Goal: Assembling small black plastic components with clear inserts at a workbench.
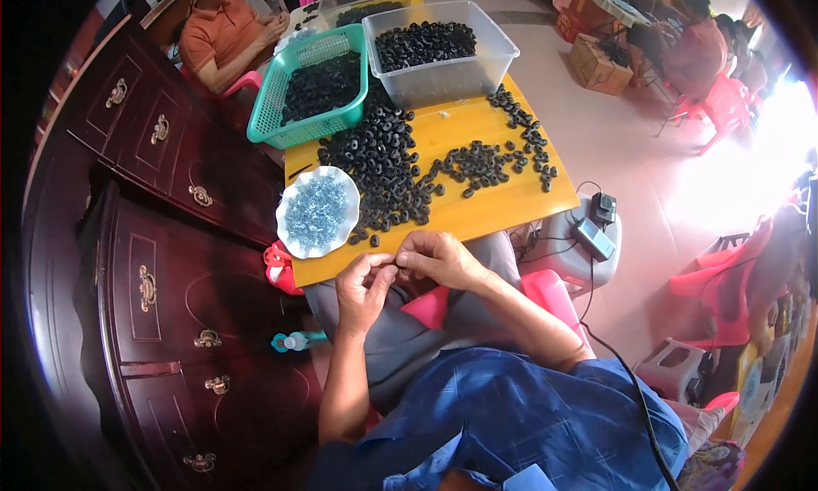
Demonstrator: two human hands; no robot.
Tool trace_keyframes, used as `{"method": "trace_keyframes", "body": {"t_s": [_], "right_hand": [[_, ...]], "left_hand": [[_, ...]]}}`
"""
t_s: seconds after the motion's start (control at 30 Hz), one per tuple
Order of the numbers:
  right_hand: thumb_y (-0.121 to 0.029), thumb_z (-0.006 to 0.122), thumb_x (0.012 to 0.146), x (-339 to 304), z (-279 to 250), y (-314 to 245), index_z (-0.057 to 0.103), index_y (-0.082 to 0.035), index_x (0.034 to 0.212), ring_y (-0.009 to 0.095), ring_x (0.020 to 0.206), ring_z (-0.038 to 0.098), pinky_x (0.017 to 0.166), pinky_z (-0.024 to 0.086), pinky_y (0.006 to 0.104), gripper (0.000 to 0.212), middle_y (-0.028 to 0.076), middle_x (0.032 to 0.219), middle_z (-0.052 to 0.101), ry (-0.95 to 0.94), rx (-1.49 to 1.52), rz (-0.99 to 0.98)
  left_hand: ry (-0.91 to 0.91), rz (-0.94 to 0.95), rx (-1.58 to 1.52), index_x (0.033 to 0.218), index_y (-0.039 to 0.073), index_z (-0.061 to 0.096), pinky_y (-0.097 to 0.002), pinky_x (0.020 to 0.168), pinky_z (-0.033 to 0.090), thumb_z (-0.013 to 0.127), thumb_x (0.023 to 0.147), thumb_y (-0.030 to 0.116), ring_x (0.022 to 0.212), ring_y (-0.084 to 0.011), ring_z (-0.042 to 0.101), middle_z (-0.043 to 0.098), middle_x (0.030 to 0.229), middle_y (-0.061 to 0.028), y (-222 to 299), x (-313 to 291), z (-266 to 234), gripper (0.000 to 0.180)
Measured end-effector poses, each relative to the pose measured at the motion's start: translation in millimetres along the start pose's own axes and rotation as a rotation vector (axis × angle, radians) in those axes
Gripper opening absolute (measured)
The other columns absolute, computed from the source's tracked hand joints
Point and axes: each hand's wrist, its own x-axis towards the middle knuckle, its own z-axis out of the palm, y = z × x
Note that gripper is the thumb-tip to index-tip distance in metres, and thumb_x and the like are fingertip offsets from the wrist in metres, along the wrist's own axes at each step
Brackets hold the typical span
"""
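My left hand (361, 288) and my right hand (436, 258) meet just off the near edge of the yellow table (503, 218), above my lap. The fingertips of both are pinched together around something small and dark, too hidden to name. Just beyond them lies a heap of small black ring-like parts (388, 180), with a looser cluster of the same parts (477, 163) to its right. A white scalloped plate (282, 227) stands left of the heap, holding many small, shiny, silvery-blue pieces (315, 212).
Behind the heap stand a green perforated basket (264, 125) and a clear plastic bin (443, 78), both holding black parts. Dark wooden drawers (162, 193) line the left. Right of the table, a grey stool (601, 265) carries small devices and cables. A person in orange (223, 35) sits at far left.
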Motion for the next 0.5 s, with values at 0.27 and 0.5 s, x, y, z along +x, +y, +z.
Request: {"method": "trace_keyframes", "body": {"t_s": [0.27,0.5], "right_hand": [[-0.021,0.065,0.096,16.6,-5.9,6.2,0.065,-0.003,0.088,0.007,0.061,0.059,0.052,0.046,0.0253,0.02,0.001,0.067,0.063,-0.052,-0.04,-0.064],[-0.021,0.069,0.087,83.0,-87.5,-36.4,0.07,-0.006,0.092,0.017,0.07,0.068,0.067,0.054,0.0318,0.016,0.008,0.076,0.069,0.441,-0.727,-0.276]], "left_hand": [[0.042,0.006,-0.066,0.101,-0.002,0.063,-0.0228,0.07,0.054,0.07,0.087,-0.003,0.074,-0.0098,0.068,0.07,0.085,-0.0059,-4.2,0.4,5.0,0.016],[0.084,-0.045,-0.015,0.098,-0.001,0.063,-0.0216,0.067,0.052,0.07,0.085,-0.004,0.071,-0.0068,0.064,0.068,0.081,-0.0028,-6.4,-0.7,-0.7,0.015]]}}
